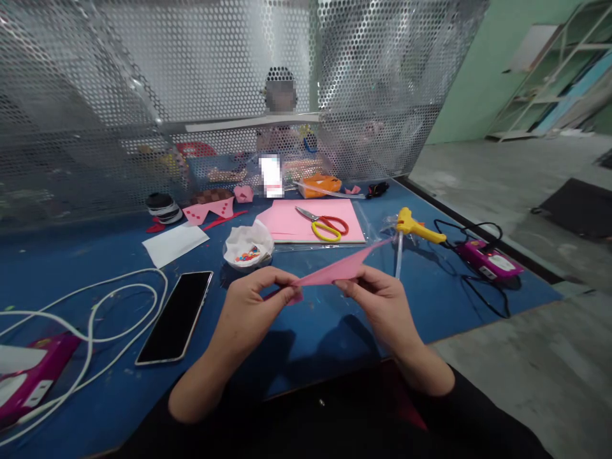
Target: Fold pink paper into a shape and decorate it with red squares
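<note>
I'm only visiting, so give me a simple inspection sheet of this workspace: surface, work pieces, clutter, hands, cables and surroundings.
Surface: blue table, scuffed in places.
Work pieces: folded pink paper held above the table; scissors lying on pink sheets.
Clutter: phone, white bowl of small colourful pieces, yellow glue gun.
Hands: left hand and right hand both pinch the pink paper.
Cables: white cable looped at left; black cord at right.
Surroundings: perforated screen behind the table, a person beyond; grey floor at right.
</note>
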`<state>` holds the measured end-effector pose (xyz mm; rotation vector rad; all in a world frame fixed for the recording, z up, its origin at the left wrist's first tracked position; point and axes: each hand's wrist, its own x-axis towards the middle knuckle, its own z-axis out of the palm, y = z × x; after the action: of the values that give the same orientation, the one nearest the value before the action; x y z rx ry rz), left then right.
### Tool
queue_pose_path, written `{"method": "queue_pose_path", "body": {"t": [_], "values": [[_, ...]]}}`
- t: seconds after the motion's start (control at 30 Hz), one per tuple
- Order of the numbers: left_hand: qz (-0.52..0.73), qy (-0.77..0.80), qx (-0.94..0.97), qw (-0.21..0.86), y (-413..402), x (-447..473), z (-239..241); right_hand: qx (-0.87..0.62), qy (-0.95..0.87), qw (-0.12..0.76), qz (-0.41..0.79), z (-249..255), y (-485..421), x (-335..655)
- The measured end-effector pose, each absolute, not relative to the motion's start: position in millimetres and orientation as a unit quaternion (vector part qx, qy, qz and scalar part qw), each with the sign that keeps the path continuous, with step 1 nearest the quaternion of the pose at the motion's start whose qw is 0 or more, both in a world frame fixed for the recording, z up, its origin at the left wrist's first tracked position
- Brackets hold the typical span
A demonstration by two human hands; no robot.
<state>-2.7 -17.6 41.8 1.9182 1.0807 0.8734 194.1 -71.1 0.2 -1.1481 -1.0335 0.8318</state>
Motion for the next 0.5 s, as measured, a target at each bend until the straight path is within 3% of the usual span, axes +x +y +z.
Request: {"method": "queue_pose_path", "body": {"t": [0.17,0.33,0.4,0.5], "values": [[0.428,0.294,0.835,0.181,-13,7,52,-0.444,-0.628,0.631,0.103,15,-87,207],[0.397,0.298,0.868,0.009,-1,6,39,-0.447,-0.740,0.477,-0.157,-3,-90,212],[0.334,0.323,0.886,-0.007,-2,-3,23,-0.430,-0.785,0.400,-0.198,-19,-88,207],[0.245,0.328,0.912,0.014,-14,-22,-6,-0.428,-0.832,0.313,-0.161,-41,-89,197]]}}
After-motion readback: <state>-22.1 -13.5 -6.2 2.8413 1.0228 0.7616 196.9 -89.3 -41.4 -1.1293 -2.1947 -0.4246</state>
